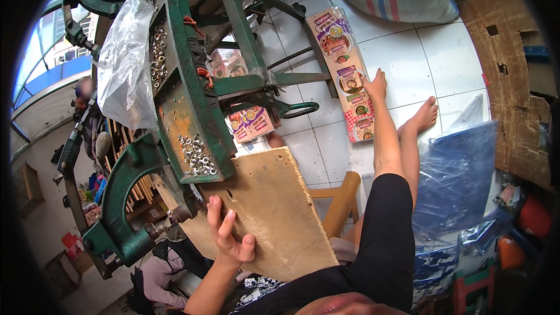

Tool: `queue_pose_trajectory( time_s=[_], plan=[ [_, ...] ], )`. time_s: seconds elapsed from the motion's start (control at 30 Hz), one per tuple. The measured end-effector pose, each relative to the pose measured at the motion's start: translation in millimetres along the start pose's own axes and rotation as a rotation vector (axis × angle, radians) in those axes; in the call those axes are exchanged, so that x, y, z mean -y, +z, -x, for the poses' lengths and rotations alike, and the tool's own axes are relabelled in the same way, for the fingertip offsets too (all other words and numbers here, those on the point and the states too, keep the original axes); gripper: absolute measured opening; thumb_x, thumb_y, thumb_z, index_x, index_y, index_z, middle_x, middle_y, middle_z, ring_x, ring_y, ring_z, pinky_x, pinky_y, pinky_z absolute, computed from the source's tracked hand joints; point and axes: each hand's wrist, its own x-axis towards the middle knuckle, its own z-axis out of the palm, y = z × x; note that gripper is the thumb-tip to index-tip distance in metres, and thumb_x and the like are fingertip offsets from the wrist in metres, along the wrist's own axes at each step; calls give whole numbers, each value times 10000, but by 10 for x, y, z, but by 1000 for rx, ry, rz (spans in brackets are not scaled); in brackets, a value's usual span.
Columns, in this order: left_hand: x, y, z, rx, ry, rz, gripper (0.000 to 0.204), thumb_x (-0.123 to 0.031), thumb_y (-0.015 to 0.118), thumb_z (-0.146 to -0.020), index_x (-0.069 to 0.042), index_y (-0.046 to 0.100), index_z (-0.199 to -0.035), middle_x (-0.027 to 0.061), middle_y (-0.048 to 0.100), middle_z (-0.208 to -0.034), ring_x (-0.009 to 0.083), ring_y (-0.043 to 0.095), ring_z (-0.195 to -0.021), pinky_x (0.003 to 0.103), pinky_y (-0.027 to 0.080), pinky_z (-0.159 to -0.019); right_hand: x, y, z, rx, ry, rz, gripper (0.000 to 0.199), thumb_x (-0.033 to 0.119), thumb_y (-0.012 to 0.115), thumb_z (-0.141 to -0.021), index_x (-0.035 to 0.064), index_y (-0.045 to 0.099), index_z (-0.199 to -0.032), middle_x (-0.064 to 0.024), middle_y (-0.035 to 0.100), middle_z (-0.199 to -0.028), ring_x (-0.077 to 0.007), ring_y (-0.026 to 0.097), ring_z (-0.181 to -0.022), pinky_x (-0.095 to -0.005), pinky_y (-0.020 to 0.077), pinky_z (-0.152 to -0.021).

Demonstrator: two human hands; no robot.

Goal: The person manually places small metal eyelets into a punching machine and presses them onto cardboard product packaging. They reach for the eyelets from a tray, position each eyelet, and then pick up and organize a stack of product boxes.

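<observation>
Nearest the camera, a black sleeve (386,227); past it, a right hand (375,88) against a stack of printed cards (349,79) on the white-tiled floor (391,52), beside a green metal frame (242,29). Impossible to tell how firmly gripped. Over a wooden board (286,227), a left hand (230,242), fingers loosely spread, apparently holding nothing. Possible risk: upper cards sliding, if caught by one edge alone. On the cards, food pictures, red checks, legible lettering.

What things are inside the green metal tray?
The tray holds two groups of small metal rings. What lies directly beneath these rings is covered, so I cannot tell.
</observation>
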Motion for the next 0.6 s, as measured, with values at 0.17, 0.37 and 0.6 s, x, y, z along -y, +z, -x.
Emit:
queue_pose_trajectory(
  time_s=[0.17, 0.37, 0.6],
  plan=[
    [14, 40, 17, -7, 20, 16, 555, -354, 540, -910, -30, 440, -1348, 332, 329, -1469, 469, 322, -1385, 543, 197, -1161, 262, 213, -435, -48, -24, 8, 1016, 494, 718, -767, 45, 216, -1529, -241, 295, -1539, -377, 322, -1413, -455, 316, -1134],
    [-1, 36, 31, 6, 12, 1, 557, -373, 542, -910, -51, 440, -1354, 323, 334, -1469, 466, 328, -1381, 550, 212, -1157, 294, 269, -384, 259, -176, -237, 1065, 517, 750, -743, 46, 207, -1529, -269, 352, -1497, -364, 365, -1385, -473, 316, -1115],
    [23, -27, 49, 10, -3, -33, 556, -373, 538, -918, -58, 436, -1365, 313, 332, -1477, 458, 322, -1388, 555, 215, -1155, -45, 15, 521, -17, -12, 345, 1232, 609, 789, -655, 92, 112, -1545, -269, 196, -1559, -448, 239, -1428, -619, 228, -1127]
  ],
)
